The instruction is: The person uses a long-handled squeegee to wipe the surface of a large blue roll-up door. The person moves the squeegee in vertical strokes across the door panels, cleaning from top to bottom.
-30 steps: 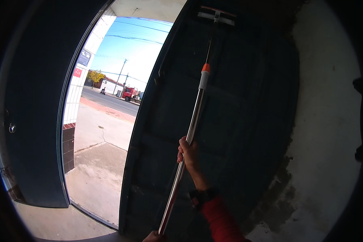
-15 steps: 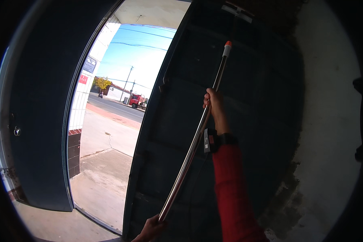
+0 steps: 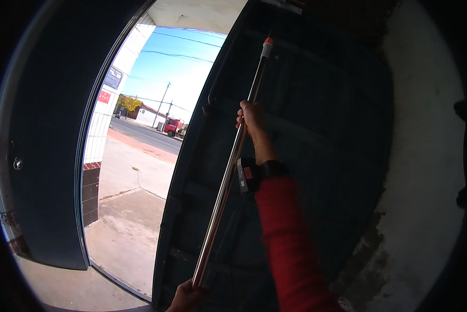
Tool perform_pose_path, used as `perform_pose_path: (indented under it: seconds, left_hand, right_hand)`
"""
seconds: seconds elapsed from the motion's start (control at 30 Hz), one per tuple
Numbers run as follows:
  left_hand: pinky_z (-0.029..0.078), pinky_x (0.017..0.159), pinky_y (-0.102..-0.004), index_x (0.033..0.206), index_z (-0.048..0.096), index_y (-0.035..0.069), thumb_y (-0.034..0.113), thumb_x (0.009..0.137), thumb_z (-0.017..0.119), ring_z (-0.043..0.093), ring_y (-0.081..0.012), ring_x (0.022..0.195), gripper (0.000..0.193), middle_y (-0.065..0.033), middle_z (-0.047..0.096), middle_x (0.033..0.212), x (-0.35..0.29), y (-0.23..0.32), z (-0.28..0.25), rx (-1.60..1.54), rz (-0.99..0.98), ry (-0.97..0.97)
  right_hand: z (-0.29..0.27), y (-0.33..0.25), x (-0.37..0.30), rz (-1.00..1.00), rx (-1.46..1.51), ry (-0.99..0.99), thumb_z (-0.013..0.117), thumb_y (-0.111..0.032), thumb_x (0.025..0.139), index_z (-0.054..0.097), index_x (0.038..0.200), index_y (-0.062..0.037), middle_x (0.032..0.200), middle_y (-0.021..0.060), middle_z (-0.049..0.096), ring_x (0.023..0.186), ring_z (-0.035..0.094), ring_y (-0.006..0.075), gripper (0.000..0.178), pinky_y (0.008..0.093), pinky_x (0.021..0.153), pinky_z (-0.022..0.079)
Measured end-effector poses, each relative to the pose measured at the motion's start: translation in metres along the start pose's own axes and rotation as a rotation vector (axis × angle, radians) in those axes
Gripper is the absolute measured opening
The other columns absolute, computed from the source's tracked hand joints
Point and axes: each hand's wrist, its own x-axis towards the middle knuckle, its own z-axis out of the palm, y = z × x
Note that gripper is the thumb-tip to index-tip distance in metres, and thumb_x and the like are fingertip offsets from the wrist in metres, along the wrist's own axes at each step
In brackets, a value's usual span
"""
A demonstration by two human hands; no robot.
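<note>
While the silver pole (image 3: pixel 217 210) is gripped by the right hand (image 3: pixel 251 116) (far) and left hand (image 3: pixel 187 296) (near), its pale head (image 3: pixel 291 7), far on the dark door (image 3: pixel 327 161), should be pressed flat.

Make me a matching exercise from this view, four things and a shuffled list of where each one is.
Things:
1. Right hand
2. Left hand
3. Red truck
4. Black box-shaped wrist device

Places:
A. Outside, beside the grey road
B. At the silver metal pole's lower end
C. At the red sleeve's cuff
D. Higher on the pole, nearer its orange-and-white collar

Pairs: 1-D, 2-B, 3-A, 4-C.
</note>
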Motion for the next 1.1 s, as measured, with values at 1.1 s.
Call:
perform_pose_path:
  seconds: [1.1]
  left_hand:
    - [0.048,0.055,-0.0417,0.103,0.064,0.004,0.025,0.094,0.067,0.063,-0.0288,0.065,0.023,-0.0157,0.063,0.073,0.019,-0.016,0.126,0.087,0.036,-0.081]
  right_hand:
    - [-0.203,-0.006,-0.022,0.012,0.085,0.049,0.059,-0.018,0.094,0.053,0.085,-0.0101,0.061,-0.0008,0.055,0.046,0.054,0.0104,0.013,0.0337,0.044,0.05]
